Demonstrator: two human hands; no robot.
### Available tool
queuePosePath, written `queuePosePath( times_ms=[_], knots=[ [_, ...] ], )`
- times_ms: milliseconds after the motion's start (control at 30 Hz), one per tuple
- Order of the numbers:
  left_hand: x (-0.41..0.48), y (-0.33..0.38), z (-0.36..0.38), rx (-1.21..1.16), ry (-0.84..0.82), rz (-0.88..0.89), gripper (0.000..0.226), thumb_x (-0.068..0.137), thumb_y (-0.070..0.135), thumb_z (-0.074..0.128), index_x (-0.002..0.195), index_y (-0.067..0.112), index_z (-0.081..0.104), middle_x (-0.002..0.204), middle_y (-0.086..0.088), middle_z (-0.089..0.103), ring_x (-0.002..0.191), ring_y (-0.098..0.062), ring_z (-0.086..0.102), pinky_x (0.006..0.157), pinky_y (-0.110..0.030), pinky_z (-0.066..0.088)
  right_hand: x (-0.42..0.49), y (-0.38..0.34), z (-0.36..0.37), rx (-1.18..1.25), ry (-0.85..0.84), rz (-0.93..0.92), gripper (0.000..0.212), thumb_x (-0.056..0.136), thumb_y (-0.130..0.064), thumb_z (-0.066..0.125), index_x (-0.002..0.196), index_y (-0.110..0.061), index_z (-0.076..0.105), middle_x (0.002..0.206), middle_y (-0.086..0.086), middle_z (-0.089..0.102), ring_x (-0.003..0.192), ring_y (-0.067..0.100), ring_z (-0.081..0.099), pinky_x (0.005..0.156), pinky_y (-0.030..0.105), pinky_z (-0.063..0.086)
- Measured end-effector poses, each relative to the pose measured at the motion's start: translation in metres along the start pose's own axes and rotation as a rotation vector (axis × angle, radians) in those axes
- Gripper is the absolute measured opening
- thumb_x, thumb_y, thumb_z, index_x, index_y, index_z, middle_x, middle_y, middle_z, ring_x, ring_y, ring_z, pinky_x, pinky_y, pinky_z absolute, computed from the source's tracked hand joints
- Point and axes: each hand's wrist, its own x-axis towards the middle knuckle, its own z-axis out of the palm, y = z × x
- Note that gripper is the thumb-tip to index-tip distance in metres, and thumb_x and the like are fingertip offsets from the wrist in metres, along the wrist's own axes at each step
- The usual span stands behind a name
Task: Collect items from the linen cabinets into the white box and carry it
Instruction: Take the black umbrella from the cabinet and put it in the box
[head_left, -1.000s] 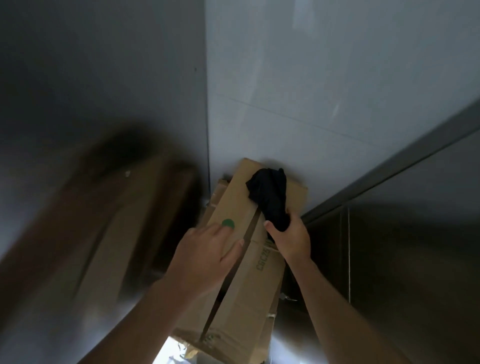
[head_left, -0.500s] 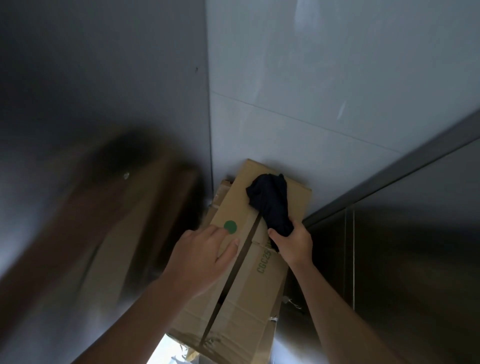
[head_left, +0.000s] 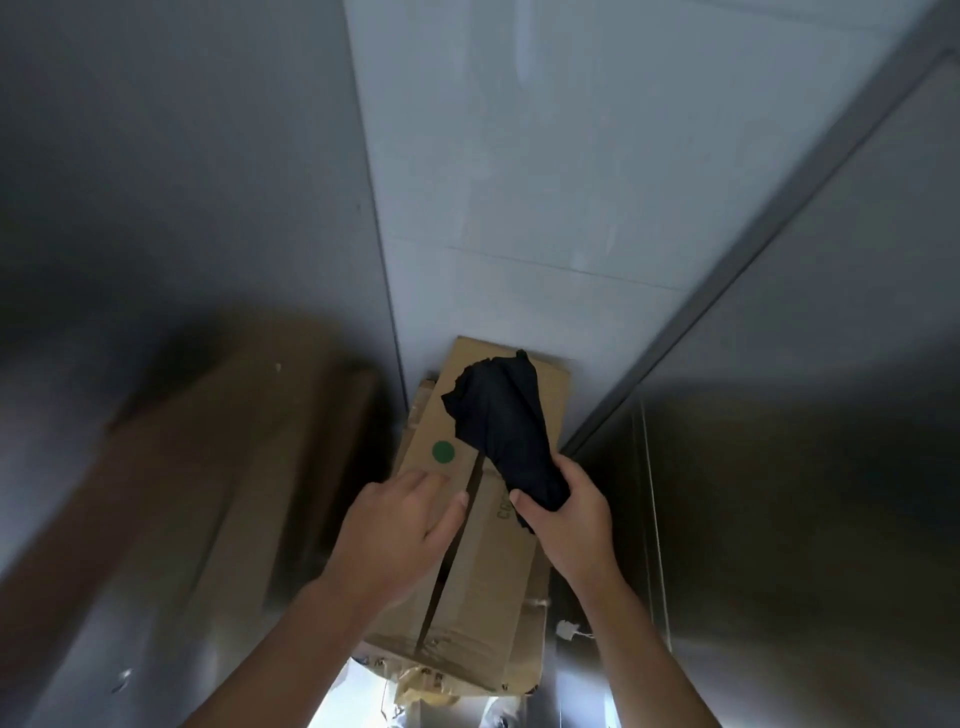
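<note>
A brown cardboard box (head_left: 483, 587) with a green round sticker (head_left: 443, 451) sits high up, against a pale wall. A bunched black cloth (head_left: 506, 431) lies across the box's top. My right hand (head_left: 569, 525) is closed around the cloth's near end. My left hand (head_left: 397, 530) lies flat on the box's left flap, fingers spread, just below the sticker. No white box is in view.
A shiny metal cabinet panel (head_left: 182, 208) on the left reflects the cardboard. A dark metal panel (head_left: 805, 467) stands on the right behind a grey frame strip (head_left: 727, 291). A small white tag (head_left: 566, 630) hangs beside the box.
My left hand has slid a little down the flap, uncovering the green sticker. My right hand has drawn the black cloth slightly toward me.
</note>
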Motion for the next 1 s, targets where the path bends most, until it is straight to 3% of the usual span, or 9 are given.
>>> queuePosePath(
  times_ms=[200,433,567,667,800,933,1000],
  knots=[
    [-0.032,0.023,-0.017,0.048,0.0,0.054,0.056,0.098,0.054,0.018,0.111,0.026,0.064,0.094,0.013,0.064,0.079,-0.003,0.059,0.076,-0.033,0.049,-0.052,-0.044,-0.019,0.013,0.059,-0.088,0.049,0.078,-0.035,0.082,0.107,-0.064,0.057,0.106,-0.02,0.068,0.097,0.0,0.068,0.08,0.029,0.061],
    [-0.088,0.05,-0.039,0.034,0.066,0.097,0.061,0.096,0.057,0.018,0.116,0.023,0.065,0.1,0.007,0.069,0.082,-0.009,0.064,0.077,-0.036,0.052,-0.119,-0.078,-0.043,-0.031,0.119,-0.175,0.058,0.078,-0.035,0.083,0.106,-0.075,0.051,0.109,-0.033,0.064,0.101,-0.01,0.063,0.076,0.006,0.05],
    [-0.138,0.059,-0.055,0.039,0.162,0.029,0.053,0.098,0.054,0.024,0.112,0.024,0.065,0.101,0.007,0.068,0.084,-0.013,0.063,0.078,-0.037,0.051,-0.158,-0.089,-0.045,-0.037,0.081,-0.218,0.057,0.079,-0.032,0.084,0.102,-0.073,0.052,0.106,-0.034,0.064,0.1,-0.01,0.063,0.073,0.004,0.048],
    [-0.186,0.061,-0.062,0.066,0.219,-0.055,0.047,0.099,0.053,0.029,0.119,0.027,0.062,0.112,0.01,0.066,0.093,-0.016,0.063,0.082,-0.036,0.051,-0.191,-0.092,-0.041,-0.026,0.026,-0.225,0.051,0.08,-0.032,0.085,0.111,-0.06,0.057,0.107,-0.031,0.067,0.102,-0.009,0.063,0.078,0.009,0.05],
    [-0.258,0.059,-0.069,0.126,0.255,-0.149,0.058,0.095,0.061,0.021,0.124,0.031,0.06,0.117,0.012,0.066,0.097,-0.014,0.063,0.082,-0.028,0.045,-0.241,-0.098,-0.03,-0.054,-0.051,-0.259,0.059,0.08,-0.034,0.085,0.133,-0.033,0.06,0.118,-0.027,0.064,0.104,-0.011,0.059,0.091,0.015,0.048],
    [-0.314,0.05,-0.081,0.174,0.29,-0.233,0.06,0.095,0.066,0.018,0.125,0.033,0.059,0.118,0.013,0.065,0.099,-0.018,0.064,0.082,-0.029,0.044,-0.283,-0.115,-0.015,-0.09,-0.09,-0.317,0.063,0.079,-0.035,0.085,0.137,-0.025,0.06,0.121,-0.024,0.059,0.099,-0.019,0.054,0.084,0.003,0.042],
    [-0.34,0.044,-0.089,0.157,0.307,-0.248,0.062,0.093,0.066,0.018,0.124,0.032,0.059,0.118,0.011,0.065,0.099,-0.02,0.064,0.088,-0.032,0.046,-0.301,-0.125,-0.005,-0.094,-0.121,-0.329,0.065,0.079,-0.035,0.085,0.137,-0.024,0.06,0.124,-0.02,0.061,0.103,-0.009,0.058,0.086,0.007,0.044]
  ],
)
